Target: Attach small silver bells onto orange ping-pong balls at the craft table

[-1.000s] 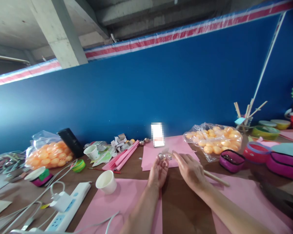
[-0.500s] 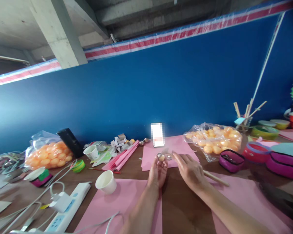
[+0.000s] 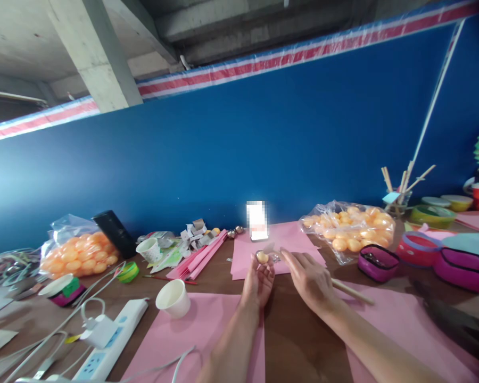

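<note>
My left hand [image 3: 258, 279], palm up, has its fingers curled round a small ball [image 3: 262, 257] that looks partly orange and partly silvery. To its right, my right hand [image 3: 309, 274] is palm down, its fingers pointing at the ball. A thin, pale, blurred piece [image 3: 274, 249] lies between the ball and my right fingertips; its exact shape is unclear. A wooden stick [image 3: 353, 292] extends to the right from beneath my right hand. Pink paper [image 3: 291, 236] lies on the brown table behind both hands.
Bags of orange balls stand left [image 3: 77, 255] and right [image 3: 355, 226]. A white paper cup [image 3: 173, 299] stands on pink paper near a power strip [image 3: 112, 340] with cables. Purple fabric containers [image 3: 378, 264] are at the right. A phone [image 3: 258, 221] stands against the blue wall.
The ball in my left hand has turned slightly, showing more of its orange side. Both hands stay almost in place.
</note>
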Action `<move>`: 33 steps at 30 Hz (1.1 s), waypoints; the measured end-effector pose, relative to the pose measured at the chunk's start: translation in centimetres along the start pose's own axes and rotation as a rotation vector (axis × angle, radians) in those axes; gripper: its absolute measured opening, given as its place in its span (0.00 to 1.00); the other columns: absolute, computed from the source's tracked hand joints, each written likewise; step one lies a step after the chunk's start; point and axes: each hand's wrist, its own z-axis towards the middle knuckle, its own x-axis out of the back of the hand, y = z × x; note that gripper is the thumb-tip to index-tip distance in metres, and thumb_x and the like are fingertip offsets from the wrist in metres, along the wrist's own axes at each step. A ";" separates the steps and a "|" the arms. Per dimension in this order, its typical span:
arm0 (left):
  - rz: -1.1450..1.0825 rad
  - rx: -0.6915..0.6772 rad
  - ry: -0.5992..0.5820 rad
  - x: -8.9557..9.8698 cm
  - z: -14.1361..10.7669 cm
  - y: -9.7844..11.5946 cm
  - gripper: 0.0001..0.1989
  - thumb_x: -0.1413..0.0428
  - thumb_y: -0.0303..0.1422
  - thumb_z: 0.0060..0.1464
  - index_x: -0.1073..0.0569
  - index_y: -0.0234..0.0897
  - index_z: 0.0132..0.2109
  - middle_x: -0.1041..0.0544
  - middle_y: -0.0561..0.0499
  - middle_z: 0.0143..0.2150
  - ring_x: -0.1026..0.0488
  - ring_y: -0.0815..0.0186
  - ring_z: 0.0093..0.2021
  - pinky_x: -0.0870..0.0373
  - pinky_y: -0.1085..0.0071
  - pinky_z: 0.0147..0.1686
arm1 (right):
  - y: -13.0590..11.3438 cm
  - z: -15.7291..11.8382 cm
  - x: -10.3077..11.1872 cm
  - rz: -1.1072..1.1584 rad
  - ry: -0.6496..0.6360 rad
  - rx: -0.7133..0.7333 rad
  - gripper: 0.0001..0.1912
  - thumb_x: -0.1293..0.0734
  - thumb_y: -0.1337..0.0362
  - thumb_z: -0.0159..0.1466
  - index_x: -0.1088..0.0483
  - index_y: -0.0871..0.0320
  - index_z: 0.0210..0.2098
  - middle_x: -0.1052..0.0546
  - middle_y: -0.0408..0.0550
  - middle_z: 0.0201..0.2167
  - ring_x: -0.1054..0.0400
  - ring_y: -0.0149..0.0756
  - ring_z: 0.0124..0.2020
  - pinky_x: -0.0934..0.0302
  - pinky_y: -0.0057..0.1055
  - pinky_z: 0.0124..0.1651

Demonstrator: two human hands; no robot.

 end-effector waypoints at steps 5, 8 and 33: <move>0.018 -0.004 -0.002 0.0 0.0 0.0 0.16 0.46 0.39 0.48 0.30 0.28 0.38 0.26 0.43 0.35 0.27 0.70 0.31 0.29 0.78 0.32 | 0.0 0.0 0.0 -0.005 0.008 -0.012 0.16 0.43 0.69 0.62 0.37 0.54 0.49 0.27 0.45 0.32 0.36 0.30 0.33 0.47 0.25 0.33; 0.012 -0.001 -0.006 0.2 0.0 0.0 0.16 0.46 0.40 0.47 0.30 0.29 0.38 0.25 0.43 0.36 0.27 0.70 0.31 0.29 0.77 0.32 | 0.1 0.0 -0.1 0.001 -0.004 -0.014 0.16 0.43 0.68 0.62 0.38 0.54 0.49 0.27 0.45 0.33 0.36 0.31 0.33 0.47 0.25 0.34; 0.027 -0.006 0.020 0.3 0.0 -0.1 0.14 0.47 0.40 0.48 0.31 0.31 0.33 0.27 0.49 0.27 0.30 0.75 0.23 0.32 0.81 0.22 | -0.2 -0.1 0.0 0.008 0.000 0.007 0.17 0.43 0.70 0.62 0.38 0.54 0.50 0.27 0.46 0.33 0.36 0.31 0.33 0.47 0.25 0.33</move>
